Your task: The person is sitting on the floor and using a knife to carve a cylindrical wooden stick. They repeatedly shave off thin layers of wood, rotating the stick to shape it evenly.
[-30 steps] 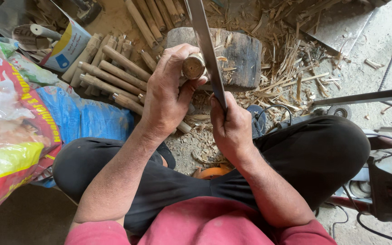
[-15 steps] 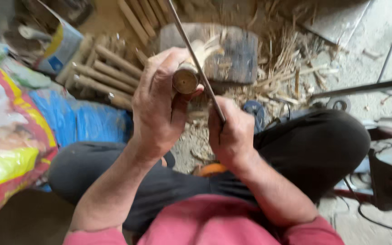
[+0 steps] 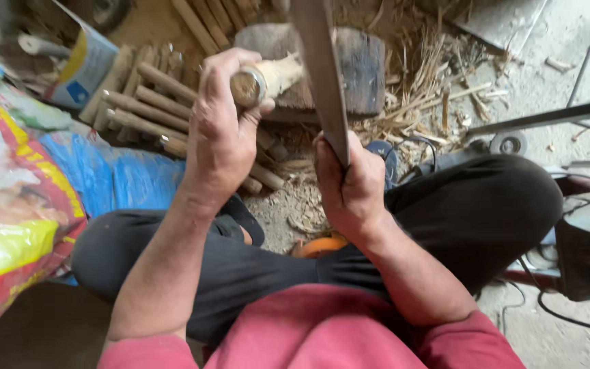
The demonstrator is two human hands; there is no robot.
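above the chopping block [image 3: 360, 68], your left hand [image 3: 223, 137] is closed around the wooden stick [image 3: 268, 78], its tip resting on the block. your right hand [image 3: 349, 184] clamps the long blade [image 3: 322, 75]. you look mid-shaving; next, set the edge against the stick's pale end, clear of your fingers.

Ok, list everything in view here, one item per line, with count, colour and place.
wooden stick: one, pale, part-peeled, in left hand over the block
long blade: one, grey, rising from right hand
chopping block: one, dark, top centre
cut sticks: a pile, brown, left of block
shavings: many, straw-coloured, right of block
sack: one, red and yellow, far left
blue sheet: one, beside sack
left hand: gripping stick
right hand: gripping blade
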